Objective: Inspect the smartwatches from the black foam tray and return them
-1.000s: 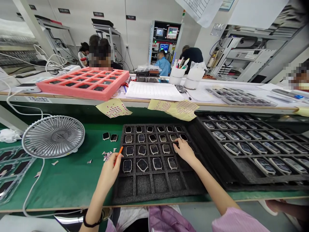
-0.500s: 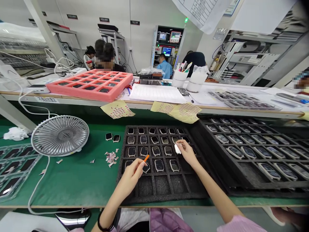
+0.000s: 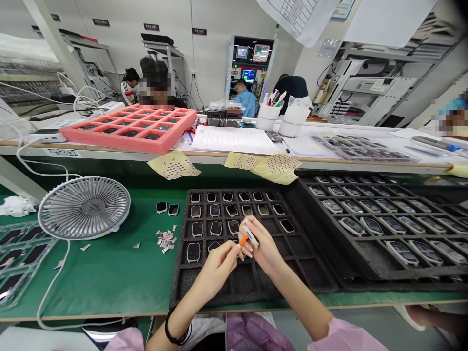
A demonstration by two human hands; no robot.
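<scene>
My left hand [image 3: 218,267] pinches a slim orange stick [image 3: 243,240]. Its tip meets the edge of a smartwatch body [image 3: 252,237] held on its side in my right hand [image 3: 263,251]; a silvery-white rim shows. Both hands are close together over a black foam tray [image 3: 178,280]. Strapless square watches lie face up in the tray's compartments, such as one watch [image 3: 193,252] at the left and another watch [image 3: 287,225] at the right. My hands cover part of the middle rows.
Another black foam tray [image 3: 365,263] of watches stands at the right. Left of my tray are two loose watches [image 3: 162,207], a heap of small paper-like strips [image 3: 166,240] and a grey fan [image 3: 86,207]. A pink foam tray [image 3: 164,144] sits on the shelf. Several people work beyond.
My right hand has lifted the watch body from the tray's right side and moved it left. My left hand has moved right, bringing the orange stick against the watch's edge.
</scene>
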